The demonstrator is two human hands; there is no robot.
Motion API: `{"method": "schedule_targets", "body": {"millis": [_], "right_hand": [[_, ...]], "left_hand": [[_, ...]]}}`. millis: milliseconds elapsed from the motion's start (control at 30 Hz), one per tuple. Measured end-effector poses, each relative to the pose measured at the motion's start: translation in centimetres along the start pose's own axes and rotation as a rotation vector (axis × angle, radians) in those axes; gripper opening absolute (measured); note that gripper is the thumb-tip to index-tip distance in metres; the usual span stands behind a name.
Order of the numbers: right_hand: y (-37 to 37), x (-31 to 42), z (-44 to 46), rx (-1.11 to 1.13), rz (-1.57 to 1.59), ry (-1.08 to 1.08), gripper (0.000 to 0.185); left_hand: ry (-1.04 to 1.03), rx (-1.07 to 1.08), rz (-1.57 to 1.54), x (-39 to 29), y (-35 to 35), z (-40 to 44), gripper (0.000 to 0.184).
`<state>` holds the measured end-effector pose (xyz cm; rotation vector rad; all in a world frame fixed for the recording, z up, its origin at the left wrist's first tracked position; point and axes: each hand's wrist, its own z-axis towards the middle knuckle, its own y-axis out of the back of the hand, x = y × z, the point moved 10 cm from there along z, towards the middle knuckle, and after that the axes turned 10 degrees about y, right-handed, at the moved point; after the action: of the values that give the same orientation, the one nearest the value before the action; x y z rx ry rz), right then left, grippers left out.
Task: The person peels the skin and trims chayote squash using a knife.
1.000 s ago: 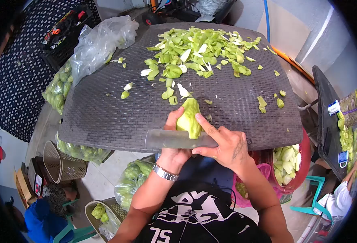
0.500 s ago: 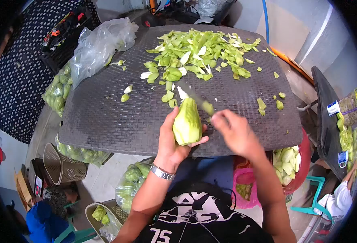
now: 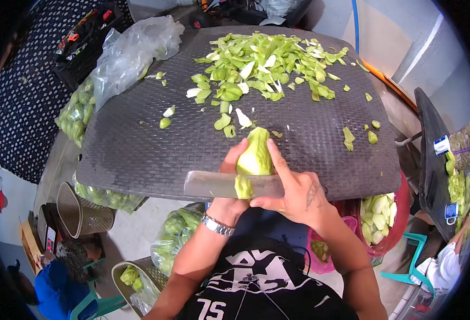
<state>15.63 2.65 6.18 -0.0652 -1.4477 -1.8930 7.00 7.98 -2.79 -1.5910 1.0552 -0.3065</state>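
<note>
My left hand [image 3: 228,207] is wrapped round a partly peeled chayote [image 3: 257,152], held upright over the table's near edge. My right hand [image 3: 303,196] grips a knife, and its wide blade [image 3: 205,184] lies across the chayote's lower end, pointing left. A green slice of peel [image 3: 243,187] clings to the flat of the blade. The forefinger of my right hand reaches along the chayote's side. The knife's handle is hidden in my right hand. Beyond both hands, a few peel pieces [image 3: 222,121] lie on the dark woven-textured table [image 3: 155,144].
A heap of peelings [image 3: 272,61] covers the table's far side. At the back left lies a clear plastic bag [image 3: 133,53]. Bagged chayotes [image 3: 177,234] stand below. A red basin [image 3: 403,213] at the right holds peeled pieces. A person in blue [image 3: 59,290] is at lower left.
My right hand and the knife have moved left and toward me, onto the chayote's near end. The chayote has shifted slightly right. The blade now lies crosswise with peel on it.
</note>
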Motion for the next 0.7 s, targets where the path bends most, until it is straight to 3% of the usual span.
{"method": "schedule_targets", "body": {"millis": [100,300,400,433,500,633,700], "right_hand": [[-0.3,-0.4,0.0,0.042,0.014,-0.031,0.114],[-0.1,-2.1,0.0,0.01,0.018,-0.062,0.11],[0.4,-6.9,-0.6,0.099,-0.009,-0.395,0.104],[1.2,-8.1,-0.9,0.104,0.151,-0.564,0.099],[1.6,-10.9,-1.1,-0.069,0.117,-0.539,0.099],[1.5,-6.5,-1.2,0.089,0.206,-0.595,0.1],[0.0,-3.6,-1.1,0.15,0.152,-0.41,0.111]], "left_hand": [[0.012,0.039,0.003,0.0,-0.8,0.2,0.04],[-0.014,-0.108,0.031,0.1,0.6,-0.7,0.048],[0.087,-0.08,0.11,0.7,1.6,-1.3,0.053],[0.08,-0.077,0.119,0.5,1.4,-1.3,0.054],[0.062,-0.072,0.132,0.2,1.0,-1.4,0.056],[0.045,-0.085,0.162,-0.3,0.9,-1.1,0.051],[-0.019,-0.12,0.089,-0.3,1.7,-0.3,0.053]]}}
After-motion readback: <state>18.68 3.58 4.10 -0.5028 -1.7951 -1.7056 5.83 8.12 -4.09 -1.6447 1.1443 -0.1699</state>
